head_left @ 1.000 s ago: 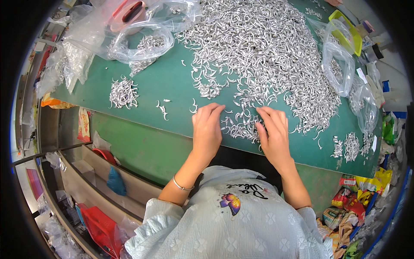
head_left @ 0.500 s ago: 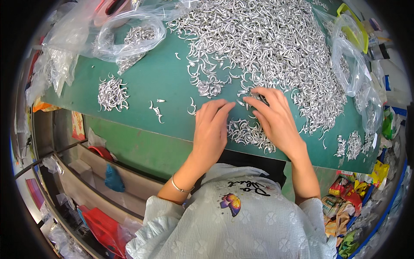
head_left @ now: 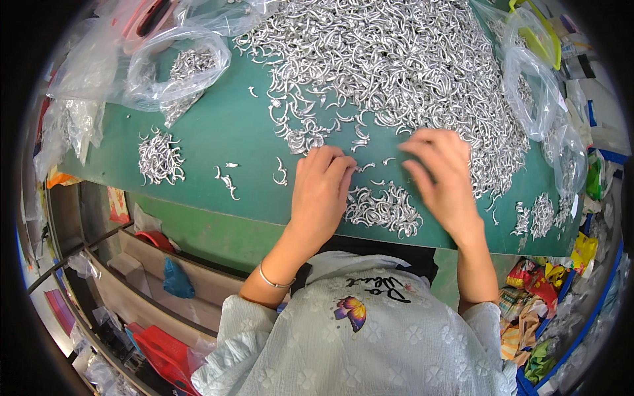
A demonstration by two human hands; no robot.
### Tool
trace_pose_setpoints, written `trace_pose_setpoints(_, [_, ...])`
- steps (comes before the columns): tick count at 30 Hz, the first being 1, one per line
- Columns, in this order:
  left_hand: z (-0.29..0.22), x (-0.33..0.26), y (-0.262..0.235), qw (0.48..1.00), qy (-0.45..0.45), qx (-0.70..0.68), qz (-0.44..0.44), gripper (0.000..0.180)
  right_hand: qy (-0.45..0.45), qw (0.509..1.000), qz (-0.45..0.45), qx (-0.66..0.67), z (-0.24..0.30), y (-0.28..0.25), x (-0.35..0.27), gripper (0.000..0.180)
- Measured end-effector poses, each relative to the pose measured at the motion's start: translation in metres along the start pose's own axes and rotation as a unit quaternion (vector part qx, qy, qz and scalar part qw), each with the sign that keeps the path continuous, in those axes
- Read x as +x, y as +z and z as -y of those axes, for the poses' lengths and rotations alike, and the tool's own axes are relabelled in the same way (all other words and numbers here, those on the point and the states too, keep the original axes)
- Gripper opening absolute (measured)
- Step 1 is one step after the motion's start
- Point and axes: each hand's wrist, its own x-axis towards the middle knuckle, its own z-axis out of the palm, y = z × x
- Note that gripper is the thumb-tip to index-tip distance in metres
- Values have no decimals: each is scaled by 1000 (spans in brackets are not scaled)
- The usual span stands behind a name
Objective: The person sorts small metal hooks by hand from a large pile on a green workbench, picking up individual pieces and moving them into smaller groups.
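My left hand [head_left: 318, 193] rests low over the green table [head_left: 224, 148], fingers bent and drawn together. A few curved silvery metal pieces [head_left: 364, 167] lie at its fingertips; whether it pinches one is hidden. My right hand [head_left: 444, 181], slightly blurred, hovers at the near edge of the big heap of curved metal pieces [head_left: 409, 59], its thumb and fingers apart and nothing visible between them. Between my two wrists sits a small pile of the same pieces [head_left: 384, 210], close to the table's near edge.
Another small pile [head_left: 160, 157] lies at the left, with a few loose pieces [head_left: 228, 182] beside it. Clear plastic bags [head_left: 132, 79] holding pieces stand at far left and right [head_left: 531, 86]. Smaller clusters [head_left: 543, 216] lie at the right. Below left is a shelf unit [head_left: 139, 284].
My right hand has moved right, away from the left, and its fingers have spread. Several loose pieces now show between the hands. The view has shifted slightly.
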Motion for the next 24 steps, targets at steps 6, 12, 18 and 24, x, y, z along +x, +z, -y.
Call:
trace_pose_setpoints(6, [7, -3, 3, 997, -10, -8, -76, 14, -5, 999, 36, -38, 0, 23, 1, 20])
trace_pose_setpoints(12, [8, -7, 2, 998, -13, 13, -56, 14, -55, 996, 47, 53, 8, 35, 10, 16])
trace_pose_setpoints(18, [4, -11, -3, 998, -9, -42, -49, 16, -26, 994, 94, 53, -1, 30, 7, 14])
trace_pose_setpoints(24, [-9, -13, -6, 996, 35, -69, 47, 16, 86, 985, 35, 144, 4, 15, 14, 13])
